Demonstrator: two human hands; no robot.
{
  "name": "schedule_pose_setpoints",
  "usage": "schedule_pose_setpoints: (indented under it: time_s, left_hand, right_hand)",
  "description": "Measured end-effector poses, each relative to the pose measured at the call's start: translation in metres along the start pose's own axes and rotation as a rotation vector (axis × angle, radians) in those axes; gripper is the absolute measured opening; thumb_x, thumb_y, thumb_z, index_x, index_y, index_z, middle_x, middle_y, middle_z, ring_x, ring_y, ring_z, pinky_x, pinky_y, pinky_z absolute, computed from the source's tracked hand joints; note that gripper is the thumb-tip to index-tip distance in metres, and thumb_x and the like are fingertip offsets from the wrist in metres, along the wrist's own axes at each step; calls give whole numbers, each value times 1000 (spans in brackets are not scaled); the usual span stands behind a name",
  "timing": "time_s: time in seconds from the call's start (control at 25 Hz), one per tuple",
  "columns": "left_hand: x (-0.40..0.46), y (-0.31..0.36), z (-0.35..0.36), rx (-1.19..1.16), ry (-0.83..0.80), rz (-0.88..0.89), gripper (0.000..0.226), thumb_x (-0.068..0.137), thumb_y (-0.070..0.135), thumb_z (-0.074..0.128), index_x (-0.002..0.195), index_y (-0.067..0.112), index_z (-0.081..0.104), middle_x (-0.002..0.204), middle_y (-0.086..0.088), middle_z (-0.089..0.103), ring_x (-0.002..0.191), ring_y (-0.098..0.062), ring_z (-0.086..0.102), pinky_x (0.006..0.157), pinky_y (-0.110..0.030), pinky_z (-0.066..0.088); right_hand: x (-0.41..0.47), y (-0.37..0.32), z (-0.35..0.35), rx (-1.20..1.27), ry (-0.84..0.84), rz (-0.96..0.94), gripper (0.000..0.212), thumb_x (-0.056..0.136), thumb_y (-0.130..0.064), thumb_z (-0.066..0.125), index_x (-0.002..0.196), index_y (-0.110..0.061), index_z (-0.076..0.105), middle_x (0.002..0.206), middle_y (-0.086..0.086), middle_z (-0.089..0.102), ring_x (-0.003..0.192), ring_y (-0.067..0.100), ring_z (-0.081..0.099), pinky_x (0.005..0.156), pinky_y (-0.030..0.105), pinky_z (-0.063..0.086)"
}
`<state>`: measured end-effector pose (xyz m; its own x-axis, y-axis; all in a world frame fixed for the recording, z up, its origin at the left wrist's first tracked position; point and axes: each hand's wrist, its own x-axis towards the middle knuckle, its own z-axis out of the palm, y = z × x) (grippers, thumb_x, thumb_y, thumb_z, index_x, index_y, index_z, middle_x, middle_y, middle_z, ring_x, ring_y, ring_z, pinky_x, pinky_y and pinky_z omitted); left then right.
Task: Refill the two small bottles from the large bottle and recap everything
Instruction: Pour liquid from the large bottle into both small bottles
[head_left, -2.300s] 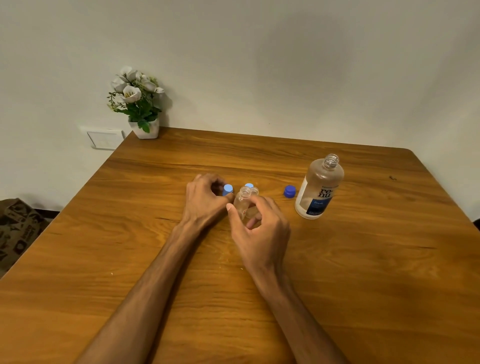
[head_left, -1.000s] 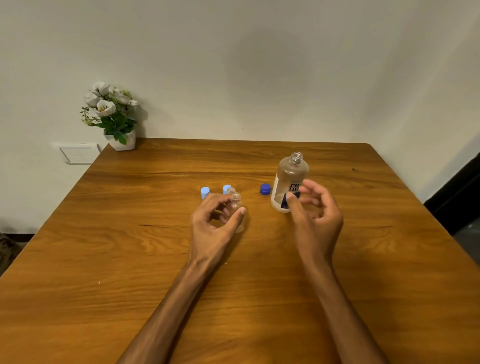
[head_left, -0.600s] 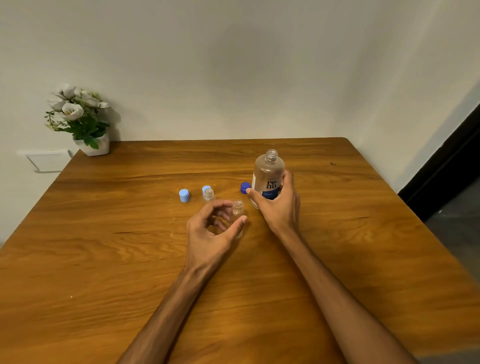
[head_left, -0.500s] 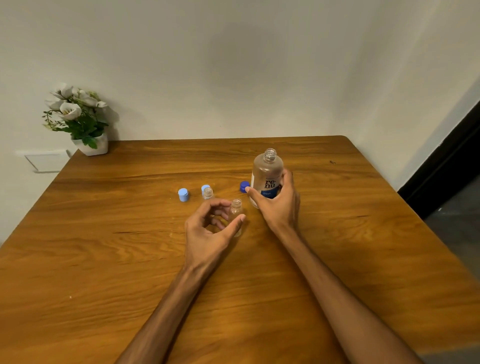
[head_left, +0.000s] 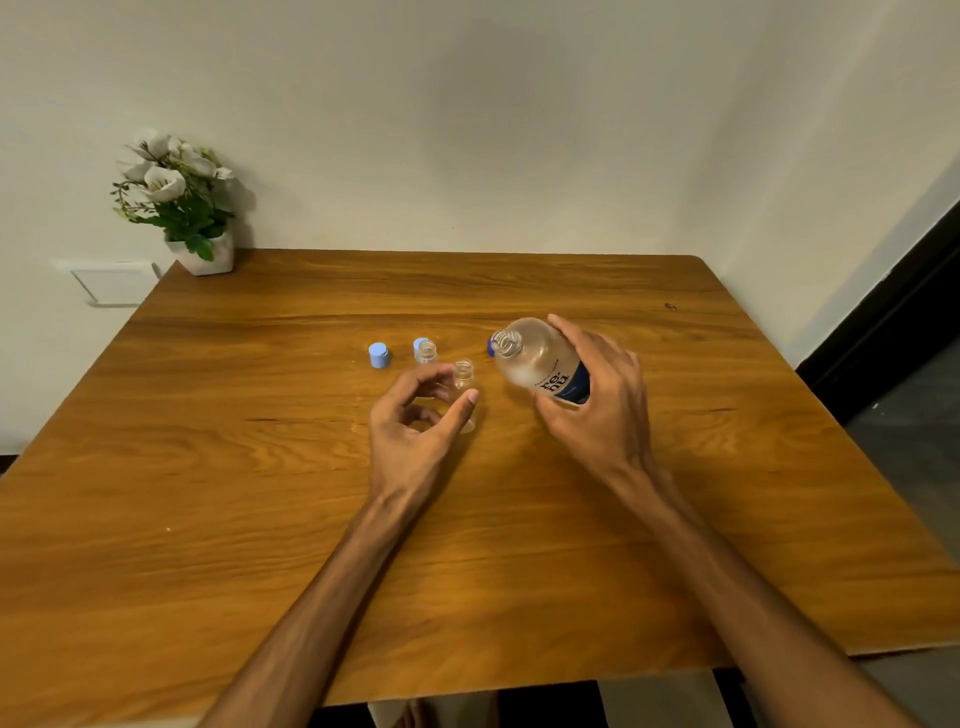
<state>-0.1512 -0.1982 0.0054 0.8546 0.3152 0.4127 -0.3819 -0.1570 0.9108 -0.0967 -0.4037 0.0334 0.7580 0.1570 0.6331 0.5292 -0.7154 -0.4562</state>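
Observation:
My right hand grips the large clear bottle with a dark blue label, lifted off the table and tilted left, its open mouth pointing toward the small bottles. My left hand holds an uncapped small clear bottle upright on the wooden table, thumb and fingers around its body. A second uncapped small bottle stands just behind it. One light blue cap lies to the left, another sits behind the second bottle. The dark blue cap peeks out behind the large bottle's mouth.
A white pot of artificial flowers stands at the table's far left corner by the wall. A wall socket plate is left of the table. The table's right edge drops to a dark floor.
My right hand reached the large bottle, gripped it, lifted it and tilted its mouth left toward the small bottle. My left hand has kept hold of the small bottle.

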Motion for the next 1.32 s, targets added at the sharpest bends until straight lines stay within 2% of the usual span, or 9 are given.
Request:
schedule_pose_setpoints:
  time_s: [0.08, 0.16, 0.36, 0.64, 0.8, 0.92, 1.04, 1.2, 1.32]
  left_hand:
    - [-5, 2, -1, 0, 8, 10, 34, 85, 22, 83, 117, 17, 72, 106, -5, 74, 90, -28, 70, 71, -51, 60]
    - [-10, 5, 0, -4, 13, 24, 34, 85, 18, 83, 118, 15, 73, 106, -8, 74, 90, -30, 69, 76, -48, 60]
    - [-15, 6, -1, 35, 21, 77, 35, 85, 15, 85, 118, 17, 74, 106, -5, 74, 94, -24, 69, 81, -43, 60]
    - [-17, 10, -3, 44, 39, 122, 34, 85, 13, 85, 116, 23, 73, 103, -2, 74, 88, -15, 66, 77, -33, 56]
    - [-16, 7, -5, 44, 24, 147, 34, 86, 21, 84, 117, 17, 73, 104, -1, 72, 88, -23, 66, 75, -31, 56]
    - [-15, 3, -5, 46, 25, 134, 34, 85, 14, 86, 117, 10, 74, 105, -6, 73, 87, -27, 67, 74, -31, 57]
    - [-15, 2, -6, 49, 37, 125, 35, 86, 12, 85, 118, 7, 74, 107, -8, 73, 88, -28, 67, 74, -26, 56]
    - [-14, 1, -8, 42, 43, 120, 34, 86, 14, 85, 118, 9, 74, 108, -7, 73, 88, -28, 67, 74, -32, 57]
    - [-14, 2, -7, 41, 44, 116, 35, 86, 14, 85, 119, 10, 74, 109, -6, 73, 88, -27, 67, 74, -31, 58]
  right_hand:
    - [-2, -2, -8, -58, -39, -35, 85, 68, -21, 86, 146, -14, 52, 132, 6, 67, 121, 19, 58, 106, 39, 39]
    - [-3, -4, -13, -89, -65, -57, 84, 66, -19, 84, 143, -15, 53, 129, 5, 67, 117, 17, 58, 106, 39, 41]
    - [-1, -6, -20, -122, -88, -116, 76, 65, -18, 81, 138, -13, 58, 125, 4, 69, 115, 16, 59, 105, 35, 37]
    - [12, -8, -28, -209, -98, -181, 75, 67, -18, 80, 139, -12, 59, 128, 8, 69, 120, 22, 61, 110, 34, 33]
    - [23, -12, -32, -260, -117, -253, 73, 69, -16, 80, 138, -11, 59, 131, 10, 68, 123, 25, 61, 111, 38, 34]
    - [28, -14, -33, -287, -126, -306, 73, 69, -15, 79, 138, -11, 59, 133, 11, 67, 125, 26, 60, 111, 45, 39]
    - [32, -13, -34, -304, -119, -328, 73, 68, -12, 80, 138, -11, 59, 134, 11, 66, 125, 27, 60, 112, 45, 39]
    - [34, -13, -34, -314, -120, -341, 72, 69, -11, 79, 138, -10, 59, 134, 12, 66, 126, 28, 59, 112, 45, 38]
    - [34, -14, -34, -315, -121, -348, 71, 70, -12, 78, 138, -10, 59, 134, 12, 66, 126, 27, 59, 113, 44, 37]
